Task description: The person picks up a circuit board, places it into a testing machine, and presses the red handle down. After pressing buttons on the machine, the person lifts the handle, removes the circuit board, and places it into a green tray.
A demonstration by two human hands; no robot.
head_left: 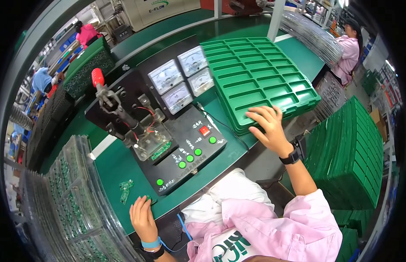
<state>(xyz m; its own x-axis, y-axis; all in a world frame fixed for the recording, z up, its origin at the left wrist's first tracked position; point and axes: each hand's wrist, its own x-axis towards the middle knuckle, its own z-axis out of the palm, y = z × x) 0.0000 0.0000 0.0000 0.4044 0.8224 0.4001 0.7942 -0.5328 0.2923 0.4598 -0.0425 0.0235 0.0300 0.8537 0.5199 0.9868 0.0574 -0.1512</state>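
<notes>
Resting on the near corner of the green compartment tray (260, 76), our right hand (267, 125) lies flat with fingers spread and grips nothing. That tray tops a small stack on the right part of the green bench (117, 163), and all the compartments we can see are bare. Our left hand (142, 217) sits at the near left edge of the bench, fingers curled down onto a small green circuit board (149, 198); whether it pinches the board or only touches it, we cannot tell. Just left of it, a little farther in, lie two more small circuit boards (125, 190), loose on the mat. Between our hands stands a black test fixture (168, 131) with three dial meters (181, 78), a red-handled clamp lever (102, 87), a red switch and green buttons; a board sits under its clear block. Clear blister trays of boards (67, 201) are stacked at the near left, and a tall pile of green trays (349, 153) stands at the right.
</notes>
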